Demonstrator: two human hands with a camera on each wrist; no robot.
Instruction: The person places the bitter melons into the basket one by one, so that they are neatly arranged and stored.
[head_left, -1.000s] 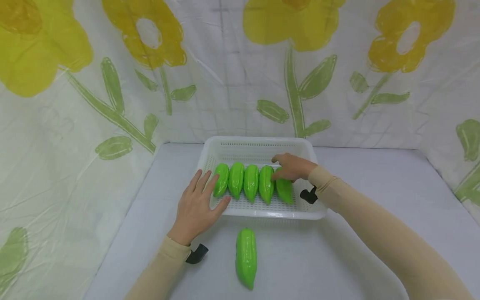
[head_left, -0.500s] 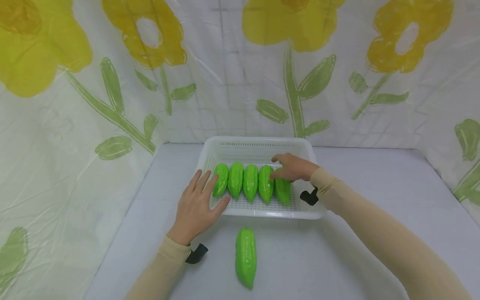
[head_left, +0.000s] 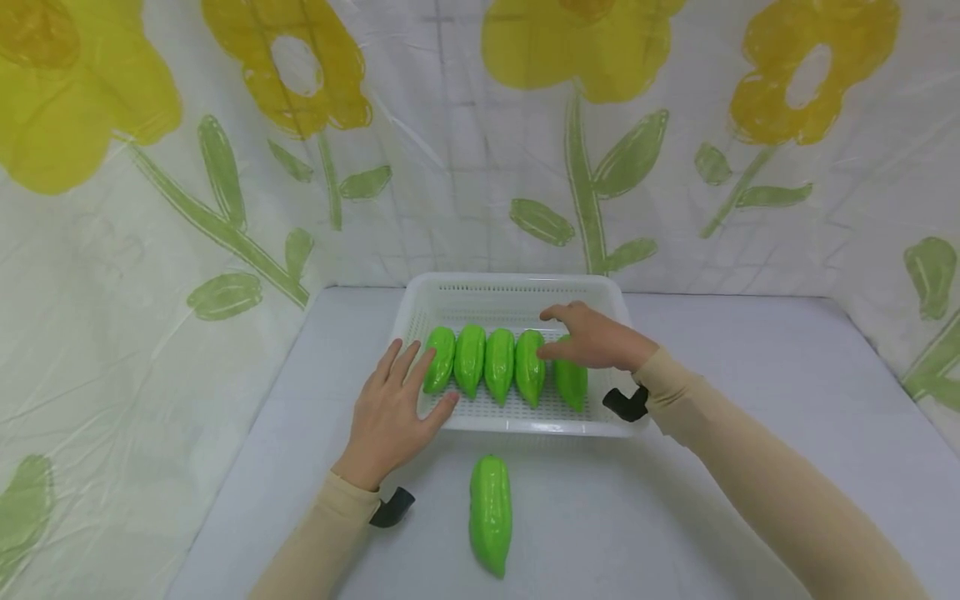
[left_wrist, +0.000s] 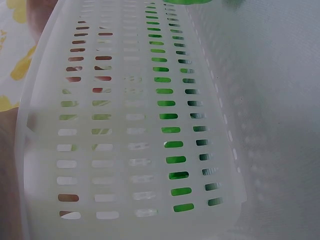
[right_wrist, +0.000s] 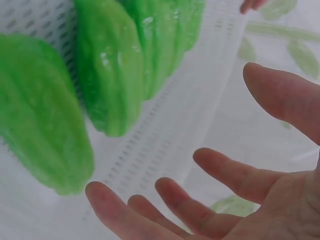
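Observation:
Several glossy, ridged green gourds, like bitter melons, lie side by side in a white perforated plastic basket [head_left: 525, 427]. My right hand [head_left: 596, 337] hovers over the rightmost gourd [head_left: 572, 390] and partly hides it. In the right wrist view its fingers are spread, holding nothing, with one fingertip close to the nearest gourd [right_wrist: 45, 125]. At the basket's left side is my left hand [head_left: 393, 425], its fingers straight and spread over the rim. The left wrist view mostly shows the basket's slotted wall [left_wrist: 130, 150], with green visible through the slots.
Another green gourd [head_left: 491, 517] lies on the white table [head_left: 637, 517] in front of the basket, between the forearms. A flower-printed cloth [head_left: 465, 167] hangs behind the table and along the sides.
My right hand has drawn back slightly to the right. The rightmost gourd has shifted a little right, leaving a wider gap to its neighbour. The left hand has stayed in place.

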